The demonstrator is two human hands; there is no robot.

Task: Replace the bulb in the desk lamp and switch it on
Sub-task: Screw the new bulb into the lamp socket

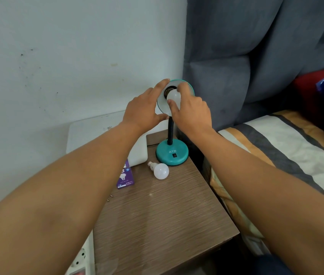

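A teal desk lamp stands at the back of a wooden bedside table (167, 215), with a round base (172, 153), a black switch (174, 155) and a black flexible neck. Its shade (162, 105) faces me. My left hand (143, 110) grips the shade's left rim, fingers over the top edge and thumb below. My right hand (189, 110) holds a white bulb (174, 96) between thumb and fingers at the mouth of the dark socket (170, 89). A second white bulb (160, 170) lies on its side on the table in front of the base.
A purple bulb box (125, 178) lies at the table's left edge beside a white appliance (137, 153). A white power strip (81, 259) sits low on the left. A bed with a striped cover (286, 147) and a grey padded headboard (256, 56) borders the right.
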